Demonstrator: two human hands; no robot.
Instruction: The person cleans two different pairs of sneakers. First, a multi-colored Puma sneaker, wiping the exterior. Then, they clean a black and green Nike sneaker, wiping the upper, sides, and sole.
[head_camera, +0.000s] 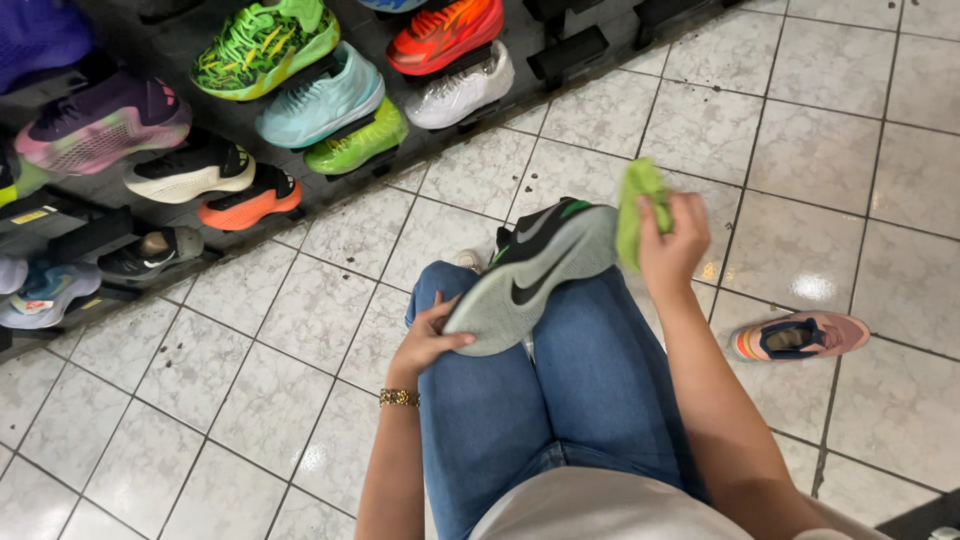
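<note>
Left hand (425, 345) grasps heel of grey-and-black sneaker (535, 265) on blue-jeaned lap (560, 390); right hand (672, 240) clenches green cloth (636, 205) at toe, 1 o'clock; pink sneaker (798, 336) on tiled floor (830, 140), 3 o'clock.

A: Subject's clothing, head view. Legs?

B: Blue denim jeans (560, 390), medium wash, close-fitting, with faint creases over the thighs and a slightly paler tone over the knees.

A: Upper body?

B: A light, off-white top (600, 505); only its hem shows at the bottom edge. No sleeves reach the forearms: both arms are bare from the frame edge to the hands.

A: Jewellery?

B: A gold-coloured link bracelet (399, 397) on the wrist of the left hand (428, 340). On the right hand (672, 240), no ring or wristband can be made out.
</note>
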